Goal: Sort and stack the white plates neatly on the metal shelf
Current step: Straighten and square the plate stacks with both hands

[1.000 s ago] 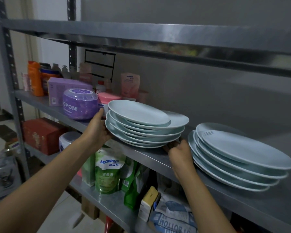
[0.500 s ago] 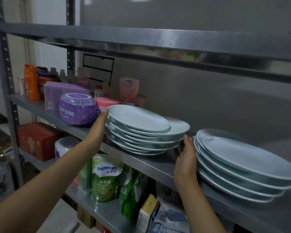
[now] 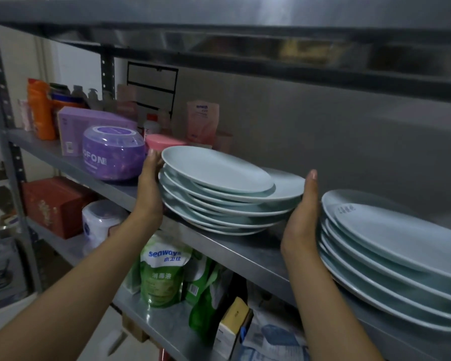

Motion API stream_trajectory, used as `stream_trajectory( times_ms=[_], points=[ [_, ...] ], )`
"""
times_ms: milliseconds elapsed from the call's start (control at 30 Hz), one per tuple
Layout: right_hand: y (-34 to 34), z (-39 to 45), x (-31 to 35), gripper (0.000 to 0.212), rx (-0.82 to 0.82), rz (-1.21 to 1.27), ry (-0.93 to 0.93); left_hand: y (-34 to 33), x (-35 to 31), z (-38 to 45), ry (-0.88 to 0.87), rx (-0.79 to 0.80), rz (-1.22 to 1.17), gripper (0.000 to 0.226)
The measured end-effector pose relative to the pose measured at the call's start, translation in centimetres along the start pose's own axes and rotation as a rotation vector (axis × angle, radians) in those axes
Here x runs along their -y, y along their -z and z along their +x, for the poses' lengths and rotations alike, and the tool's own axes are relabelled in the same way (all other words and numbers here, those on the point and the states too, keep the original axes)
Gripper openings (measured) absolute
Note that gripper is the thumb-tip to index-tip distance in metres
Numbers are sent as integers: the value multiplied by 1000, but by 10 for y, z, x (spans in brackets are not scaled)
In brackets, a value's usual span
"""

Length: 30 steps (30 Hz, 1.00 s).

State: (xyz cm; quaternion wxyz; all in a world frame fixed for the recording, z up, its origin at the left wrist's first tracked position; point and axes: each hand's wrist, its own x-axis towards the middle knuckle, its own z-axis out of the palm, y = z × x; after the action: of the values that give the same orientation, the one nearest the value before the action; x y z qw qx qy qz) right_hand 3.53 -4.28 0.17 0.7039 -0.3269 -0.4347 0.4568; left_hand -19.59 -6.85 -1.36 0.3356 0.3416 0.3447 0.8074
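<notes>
Two uneven stacks of white plates sit on the metal shelf [image 3: 245, 254]. The left stack [image 3: 219, 173] holds several plates, with a smaller plate on top shifted left. My left hand [image 3: 149, 183] presses flat against its left rim, and my right hand [image 3: 302, 220] presses flat against its right rim, fingers pointing up. The stack is clasped between my two palms. The right stack [image 3: 391, 246], also several plates, stands just right of my right hand and leans out over the shelf's front edge.
A purple tub [image 3: 112, 156], a pink-lidded jar [image 3: 162, 142], a purple box [image 3: 89, 126] and an orange bottle [image 3: 39, 110] crowd the shelf left of the plates. An upper shelf [image 3: 245, 40] hangs close overhead. Green refill pouches [image 3: 164, 272] and boxes fill the lower shelf.
My right hand has risen from the shelf's front edge to the right rim of the left stack. My left hand has slid higher along the left rim.
</notes>
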Motion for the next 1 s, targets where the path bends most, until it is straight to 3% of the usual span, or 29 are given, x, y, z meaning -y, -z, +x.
stream_trajectory(
  times_ms=[167, 333, 500, 633, 700, 833, 1000],
  points=[
    [-1, 0, -4, 100, 3, 20, 29, -1, -12, 11, -34, 32, 5, 55],
    [0, 5, -10, 95, 17, -19, -1, 0, -17, 20, 1, 124, 232, 50],
    [-1, 3, -8, 72, 2, -98, 4, -2, -8, 18, -2, 112, 320, 35],
    [-1, 0, -5, 19, -4, -204, 63, -4, -6, 16, 24, 65, 331, 32],
    [0, -3, -6, 20, 0, -291, 70, -4, -7, 16, 33, 51, 333, 31],
    [-3, -7, -9, 55, -9, -370, 56, -6, -8, 13, 36, 58, 416, 34],
    [-2, -9, -7, 50, 2, -418, 54, -9, -7, 9, 60, 44, 399, 36]
  ],
)
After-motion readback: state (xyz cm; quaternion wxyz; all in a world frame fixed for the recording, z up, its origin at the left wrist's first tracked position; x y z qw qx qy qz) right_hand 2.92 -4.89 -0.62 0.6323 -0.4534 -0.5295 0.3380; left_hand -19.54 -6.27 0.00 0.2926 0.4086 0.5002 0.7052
